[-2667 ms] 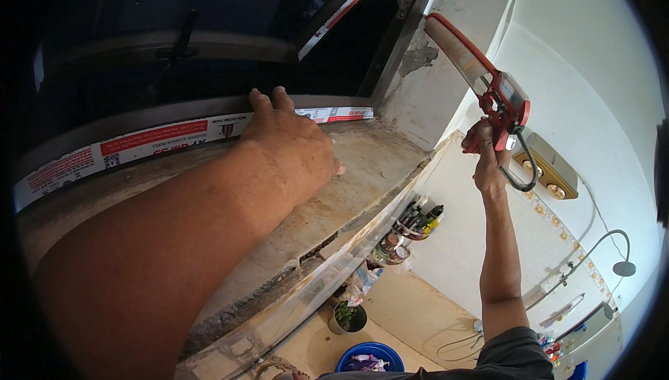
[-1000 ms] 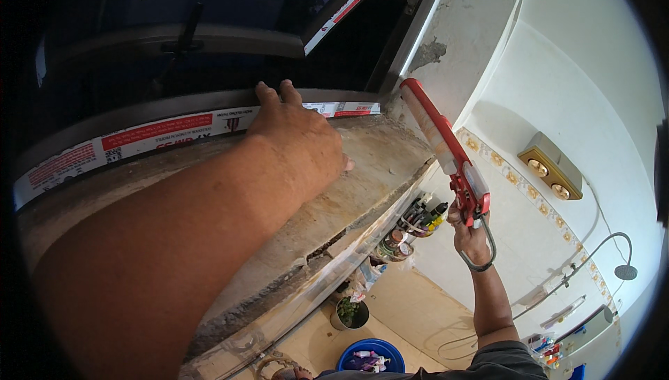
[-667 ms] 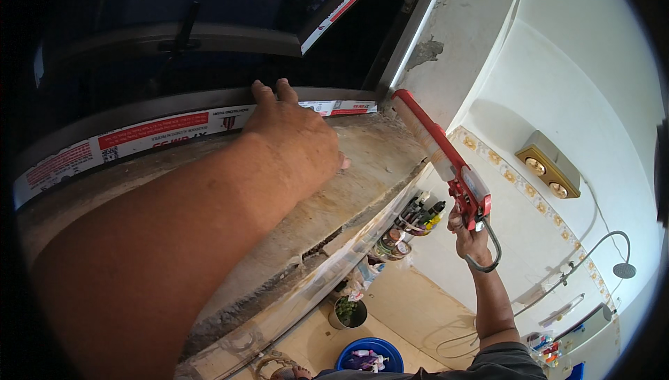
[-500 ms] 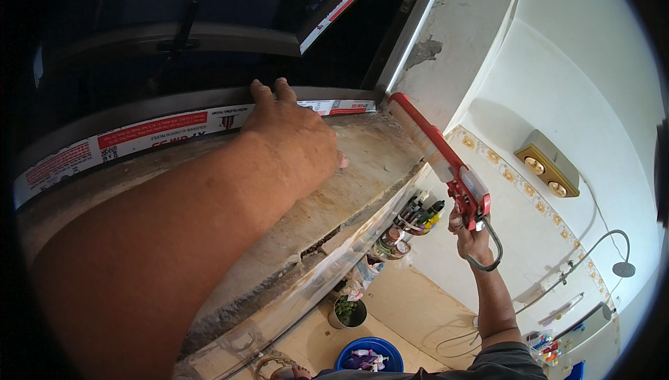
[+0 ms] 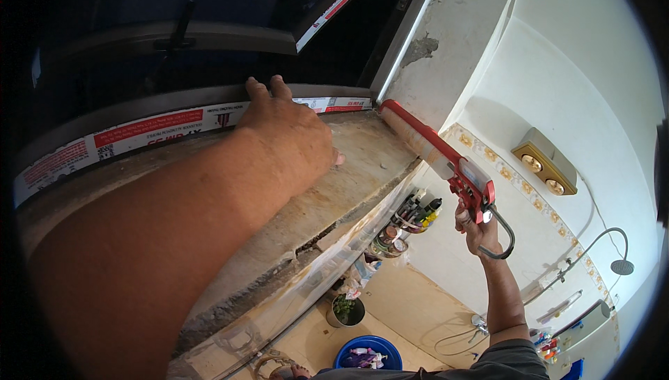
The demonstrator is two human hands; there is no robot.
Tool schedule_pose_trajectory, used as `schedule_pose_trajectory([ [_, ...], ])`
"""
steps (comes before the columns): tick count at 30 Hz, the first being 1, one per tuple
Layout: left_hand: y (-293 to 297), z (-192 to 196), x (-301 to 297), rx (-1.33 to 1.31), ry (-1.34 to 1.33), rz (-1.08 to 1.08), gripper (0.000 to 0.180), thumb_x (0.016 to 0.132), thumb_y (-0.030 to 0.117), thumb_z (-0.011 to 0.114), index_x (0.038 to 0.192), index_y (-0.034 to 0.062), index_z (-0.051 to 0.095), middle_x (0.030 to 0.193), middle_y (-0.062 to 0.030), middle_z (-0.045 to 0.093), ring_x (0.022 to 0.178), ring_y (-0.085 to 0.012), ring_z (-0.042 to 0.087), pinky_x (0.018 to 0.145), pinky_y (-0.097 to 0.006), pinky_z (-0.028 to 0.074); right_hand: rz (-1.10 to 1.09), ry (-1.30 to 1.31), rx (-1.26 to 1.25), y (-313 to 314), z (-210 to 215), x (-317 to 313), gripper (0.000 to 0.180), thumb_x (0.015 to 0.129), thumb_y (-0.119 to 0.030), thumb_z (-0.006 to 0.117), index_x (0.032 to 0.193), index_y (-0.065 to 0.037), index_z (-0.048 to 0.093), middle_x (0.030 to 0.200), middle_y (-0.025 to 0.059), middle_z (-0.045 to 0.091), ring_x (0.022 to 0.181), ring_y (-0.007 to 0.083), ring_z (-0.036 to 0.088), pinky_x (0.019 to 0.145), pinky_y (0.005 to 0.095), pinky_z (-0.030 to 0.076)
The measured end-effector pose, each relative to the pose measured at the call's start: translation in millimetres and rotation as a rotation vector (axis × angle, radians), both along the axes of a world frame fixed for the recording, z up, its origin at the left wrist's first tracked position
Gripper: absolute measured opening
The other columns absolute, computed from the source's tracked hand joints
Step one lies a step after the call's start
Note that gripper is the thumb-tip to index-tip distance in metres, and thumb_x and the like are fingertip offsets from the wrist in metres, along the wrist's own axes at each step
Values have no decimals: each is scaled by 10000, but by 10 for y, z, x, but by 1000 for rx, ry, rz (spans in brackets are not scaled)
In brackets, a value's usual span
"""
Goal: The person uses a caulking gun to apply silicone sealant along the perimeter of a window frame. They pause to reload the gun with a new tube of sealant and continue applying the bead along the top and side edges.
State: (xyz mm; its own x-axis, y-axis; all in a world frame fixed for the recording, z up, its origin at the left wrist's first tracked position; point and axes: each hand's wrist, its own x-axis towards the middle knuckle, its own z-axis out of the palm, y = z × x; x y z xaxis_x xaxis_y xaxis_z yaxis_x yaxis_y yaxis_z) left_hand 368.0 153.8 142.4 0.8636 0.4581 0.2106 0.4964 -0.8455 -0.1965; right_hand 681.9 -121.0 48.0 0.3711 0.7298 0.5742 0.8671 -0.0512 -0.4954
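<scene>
A red caulking gun (image 5: 456, 162) slants across the right end of the window ledge (image 5: 348, 164). Its tip reaches toward the corner where the dark window frame (image 5: 306, 91) meets the side wall. The gun's handle is wrapped by the fingers of my right hand (image 5: 477, 230), and its bent metal rod curves back past the wrist. My left hand (image 5: 286, 132) leans on the bottom of the frame, two fingers stretched over its edge and the thumb out to the side. Red and white protective tape (image 5: 150, 129) runs along the frame beneath that hand.
Below the ledge hangs a holder with bottles and brushes (image 5: 411, 223). On the floor stand a potted plant (image 5: 345, 310) and a blue basin (image 5: 369, 352) with purple items. A heat lamp (image 5: 543, 160) and shower head (image 5: 622, 267) are at right. The window sash (image 5: 237, 38) tilts outward.
The caulking gun and my right hand have shifted slightly down, with the gun's tip now a little lower at the corner. My left hand keeps its place on the frame.
</scene>
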Motion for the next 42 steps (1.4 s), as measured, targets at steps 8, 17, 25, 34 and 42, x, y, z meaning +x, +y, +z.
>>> schedule_pose_trajectory([
  [8,-18,1,1,-13,8,24,615,1069,554,429,1348,84,710,1497,-292,535,1538,-531,262,1230,-734,155,-26,164,39,28,275,-165,383,1018,-377,717,1106,-37,564,713,15,565,601,115,548,530,282,453],
  [17,-12,-4,8,-12,6,27,617,1077,558,417,1355,89,707,1479,-292,552,1543,-527,254,1235,-726,161,-77,155,-78,60,852,-242,493,1054,-559,569,1122,-74,515,745,32,579,551,118,575,473,271,468],
  [25,-26,68,-1,-36,74,26,618,1084,558,405,1367,89,692,1479,-287,552,1539,-535,254,1232,-734,153,-113,333,-67,204,1324,-427,567,1046,-619,547,979,-56,569,753,62,633,572,147,636,508,299,544],
  [34,-41,77,28,-25,98,64,615,1088,551,407,1399,87,665,1490,-265,545,1546,-524,246,1233,-730,165,-52,638,16,351,1620,-530,552,1061,-555,548,1270,-53,640,678,-61,448,511,45,420,445,220,386],
  [42,-76,102,70,-23,111,97,609,1078,554,437,1426,95,636,1519,-249,528,1541,-523,260,1229,-715,210,685,1056,349,-401,1101,-48,493,1125,-309,477,1483,29,481,572,-94,236,381,40,207,334,221,191],
])
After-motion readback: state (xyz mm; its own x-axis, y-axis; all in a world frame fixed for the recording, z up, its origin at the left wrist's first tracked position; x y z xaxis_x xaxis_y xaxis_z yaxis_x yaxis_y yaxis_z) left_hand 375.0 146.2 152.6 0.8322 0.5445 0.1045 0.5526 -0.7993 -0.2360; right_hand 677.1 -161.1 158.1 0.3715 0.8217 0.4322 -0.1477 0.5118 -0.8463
